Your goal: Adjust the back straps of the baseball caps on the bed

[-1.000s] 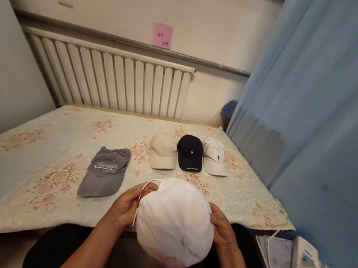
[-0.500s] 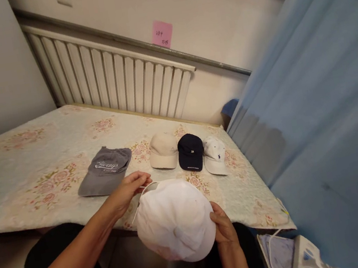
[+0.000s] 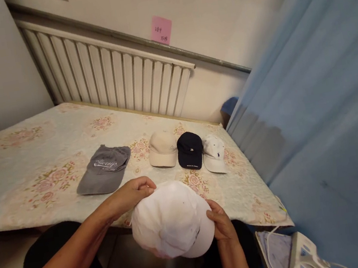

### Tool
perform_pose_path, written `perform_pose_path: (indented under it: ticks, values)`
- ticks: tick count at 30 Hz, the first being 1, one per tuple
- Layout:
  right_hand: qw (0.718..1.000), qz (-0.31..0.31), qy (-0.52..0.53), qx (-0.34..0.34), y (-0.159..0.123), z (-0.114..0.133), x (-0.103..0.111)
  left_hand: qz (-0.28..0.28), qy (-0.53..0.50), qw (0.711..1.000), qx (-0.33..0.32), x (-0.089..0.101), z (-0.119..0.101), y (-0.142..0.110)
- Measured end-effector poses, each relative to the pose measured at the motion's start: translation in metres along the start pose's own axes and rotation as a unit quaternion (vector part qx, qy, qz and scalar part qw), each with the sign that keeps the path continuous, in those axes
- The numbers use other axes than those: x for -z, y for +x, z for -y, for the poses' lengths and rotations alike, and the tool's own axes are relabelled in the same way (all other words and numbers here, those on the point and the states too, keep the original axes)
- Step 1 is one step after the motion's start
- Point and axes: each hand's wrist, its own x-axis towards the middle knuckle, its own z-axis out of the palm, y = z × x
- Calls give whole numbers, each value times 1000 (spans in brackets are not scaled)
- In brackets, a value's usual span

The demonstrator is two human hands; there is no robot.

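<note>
Between my two hands, over the near edge of the bed, is a white baseball cap (image 3: 168,219), its crown up and its brim toward the right. My right hand (image 3: 222,222) pinches the brim's right edge. At the upper left of the crown, my left hand (image 3: 140,190) has its fingers closed on the cap's rim; its fingertips are partly hidden. A grey cap (image 3: 105,169) with white lettering lies flat beyond my left forearm. Farther right sit a beige cap (image 3: 163,149), a black cap (image 3: 190,150) and a white cap with a small dark logo (image 3: 214,154), side by side.
The caps lie on a flowered bed cover (image 3: 47,141). A radiator (image 3: 107,68) stands along the wall behind it, under a pink note (image 3: 161,30). Blue curtains (image 3: 317,107) hang at the right. A white power strip (image 3: 303,257) with a cord sits at the lower right.
The white cap has turned so that more of its brim shows. My left hand has moved from the strap at the cap's back onto the crown's edge. The other caps have stayed put.
</note>
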Motion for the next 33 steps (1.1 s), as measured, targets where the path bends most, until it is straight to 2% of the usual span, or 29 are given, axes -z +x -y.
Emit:
perform_pose_path:
  ticks: [5,11,15,20,22,23,25,27,28,30,33]
  values:
    - [1000,26,-1,-1,1,-4,3,-39,-97,994,19,3,4,1]
    - [1000,19,20,-7,3,-10,-5,-79,-147,986,22,10,12,6]
    - [999,-16,51,1,4,-10,-17,-181,-170,969,-6,15,22,9]
    - [992,-70,100,24,9,-10,-26,-305,-257,916,-40,26,46,13]
    - [988,-89,123,35,11,-12,-30,-357,-276,892,-37,21,57,14]
    - [986,-96,132,39,13,-13,-33,-361,-283,888,-22,16,63,13]
    - [983,-103,144,44,14,-17,-41,-284,-311,907,17,-1,70,12]
    - [983,-97,147,46,14,-21,-51,-126,-356,924,52,-20,73,10]
    - [985,-87,146,43,13,-22,-56,-64,-380,921,64,-29,72,9]
    - [987,-59,143,30,10,-25,-65,4,-429,898,95,-40,69,9]
    - [991,-8,135,9,5,-26,-72,39,-497,857,129,-43,64,11]
